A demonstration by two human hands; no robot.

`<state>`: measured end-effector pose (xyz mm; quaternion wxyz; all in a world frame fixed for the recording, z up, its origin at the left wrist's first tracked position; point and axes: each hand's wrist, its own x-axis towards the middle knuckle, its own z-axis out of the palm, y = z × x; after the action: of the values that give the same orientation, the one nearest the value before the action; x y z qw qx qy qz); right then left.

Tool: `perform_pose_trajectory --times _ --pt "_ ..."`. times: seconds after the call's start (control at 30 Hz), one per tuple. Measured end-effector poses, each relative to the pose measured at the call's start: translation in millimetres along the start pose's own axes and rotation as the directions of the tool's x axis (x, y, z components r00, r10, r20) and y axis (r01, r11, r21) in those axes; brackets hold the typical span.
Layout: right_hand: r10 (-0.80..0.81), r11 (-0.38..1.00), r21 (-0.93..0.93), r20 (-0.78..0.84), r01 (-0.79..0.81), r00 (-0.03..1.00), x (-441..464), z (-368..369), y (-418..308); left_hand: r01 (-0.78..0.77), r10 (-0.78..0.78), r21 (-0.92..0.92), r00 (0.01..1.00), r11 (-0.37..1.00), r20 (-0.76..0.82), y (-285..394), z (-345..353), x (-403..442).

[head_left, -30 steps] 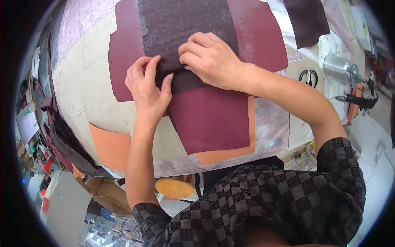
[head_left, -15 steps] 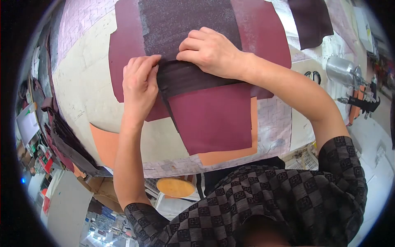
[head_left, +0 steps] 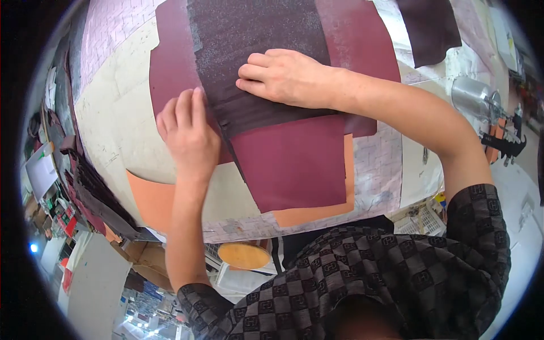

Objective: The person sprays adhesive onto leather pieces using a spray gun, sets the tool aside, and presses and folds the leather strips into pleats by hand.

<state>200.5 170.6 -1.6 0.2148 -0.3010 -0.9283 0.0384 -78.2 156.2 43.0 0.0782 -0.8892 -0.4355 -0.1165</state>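
Dark cloth point(head_left: 255, 34) lies on the table point(head_left: 110, 127), in front of the person, with maroon sheet point(head_left: 357, 42) showing along both its sides. Its far part is speckled; its near part is plainer, with faint cross ridges. Its near edge meets a maroon flap point(head_left: 292, 164), beneath which an orange sheet point(head_left: 349, 170) shows at the right and near sides.

Right hand point(head_left: 277, 79) is over the cloth, its fingers bent and close together, tips turned down toward the surface. Whether they pinch any cloth cannot be told. Left hand point(head_left: 191, 133) is over the maroon, just beside the cloth's left edge, fingers extended and slightly spread, with nothing visibly held; the hand is blurred, the thumb is hidden, and contact cannot be confirmed.

Step in hand, as judged: laying and smoothing the cloth's near part. The next move appears to call for light, even pressure across the ridges, while the left edge is kept aligned.

Orientation: the cloth's long axis runs away from the person, its far portion leaning slightly left; the near end points toward the person. The far end passes out of view.
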Motion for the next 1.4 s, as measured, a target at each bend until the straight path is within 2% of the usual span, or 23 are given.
perform_pose_trajectory --times 0.03,0.1,0.13,0.23,0.27,0.33,0.43,0.47,0.53,0.6,0.63,0.67,0.77,0.8,1.0,1.1,1.17,1.2,1.23,1.27,1.3,1.37,1.4 --pt "-0.004 1.0 0.009 -0.013 0.004 1.0 0.7 0.8 0.1 -0.027 0.026 -0.061 1.0 0.998 -0.017 12.2 -1.1 4.3" --pt "0.036 0.996 0.081 0.01 -0.037 0.999 -1.2 0.4 -0.6 -0.068 0.082 -0.132 0.991 0.989 0.102 44.4 3.3 9.4" --pt "0.069 0.986 0.148 0.04 -0.074 0.997 -2.9 -0.2 0.7 -0.044 0.056 -0.107 0.992 0.993 0.114 54.4 12.8 8.3" --pt "0.028 0.975 0.219 0.018 -0.031 0.999 -24.1 -12.9 20.1 -0.087 0.086 0.001 0.978 0.996 0.192 56.5 8.1 9.7" --pt "-0.005 0.981 0.196 0.029 0.0 1.0 -32.4 -19.3 25.2 -0.079 0.078 0.0 0.978 0.997 0.193 59.4 6.5 9.7" --pt "-0.021 0.986 0.168 0.061 0.01 0.998 -39.4 -28.5 28.4 -0.143 0.102 0.122 0.952 0.982 0.289 64.9 4.4 13.4" --pt "-0.029 0.992 0.126 0.108 0.015 0.994 -38.9 -32.5 27.6 -0.168 0.118 0.123 0.934 0.978 0.338 71.8 -3.3 20.6" --pt "-0.024 0.993 0.119 0.133 0.008 0.991 -37.9 -31.5 26.2 -0.171 0.119 0.127 0.933 0.977 0.339 70.3 -5.6 22.3" --pt "-0.006 0.994 0.111 0.153 -0.011 0.988 -35.5 -33.6 23.7 -0.037 0.028 0.025 0.957 0.999 0.287 66.3 -7.9 26.7" --pt "0.012 0.994 0.108 0.169 -0.03 0.986 -35.9 -33.4 23.3 -0.071 0.087 -0.09 0.977 0.993 0.193 78.0 3.3 28.1" --pt "-0.002 0.994 0.113 0.107 -0.01 0.994 -37.3 -31.2 26.3 -0.1 0.12 -0.126 0.979 0.987 0.162 87.1 11.6 25.6" --pt "-0.014 0.993 0.12 0.048 0.008 0.999 -40.6 -29.3 28.8 -0.108 0.116 -0.052 0.977 0.993 0.181 91.6 15.5 21.9" --pt "-0.015 0.988 0.153 0.019 0.012 1.0 -61.7 -41.6 42.6 -0.122 0.128 -0.046 0.972 0.992 0.195 89.5 14.9 21.3" --pt "0.003 0.989 0.145 0.09 -0.016 0.996 -68.8 -50.3 43.0 -0.118 0.126 -0.048 0.973 0.992 0.195 91.2 12.7 22.1" --pt "0.011 0.996 0.085 0.124 -0.022 0.992 -93.9 -62.8 44.8 -0.215 0.177 0.088 0.932 0.973 0.316 96.0 10.9 28.4" --pt "0.022 0.999 0.035 0.12 -0.026 0.993 -115.2 -75.8 48.2 -0.169 0.154 0.025 0.942 0.985 0.299 95.5 7.1 28.7" --pt "0.07 0.997 0.019 0.104 -0.073 0.992 -124.9 -84.2 50.0 -0.036 0.073 -0.184 0.977 0.982 0.2 90.3 6.2 26.6" --pt "0.115 0.993 0.013 0.082 -0.116 0.99 -123.3 -85.0 50.7 -0.032 0.068 -0.18 0.978 0.983 0.195 84.2 6.1 23.7" --pt "0.104 0.994 0.015 0.082 -0.105 0.991 -108.4 -84.1 44.3 0.057 -0.027 -0.291 0.994 0.955 0.106 76.4 6.0 19.0" --pt "0.2 0.979 0.048 -0.068 -0.197 0.977 -91.1 -75.3 30.9 0.126 -0.125 -0.404 0.992 0.906 0.029 68.4 5.8 15.1" --pt "0.298 0.954 0.094 -0.213 -0.284 0.93 -69.7 -67.3 16.2 0.176 -0.193 -0.362 0.981 0.915 -0.012 61.7 3.7 13.8" --pt "0.373 0.919 0.251 -0.294 -0.305 0.88 -23.3 -41.8 -10.5 0.213 -0.231 -0.427 0.973 0.879 0.009 45.7 5.5 14.0" --pt "0.4 0.909 0.235 -0.258 -0.345 0.879 -6.2 -27.8 -18.6 0.252 -0.273 -0.487 0.962 0.837 0.029 36.9 6.8 14.2"
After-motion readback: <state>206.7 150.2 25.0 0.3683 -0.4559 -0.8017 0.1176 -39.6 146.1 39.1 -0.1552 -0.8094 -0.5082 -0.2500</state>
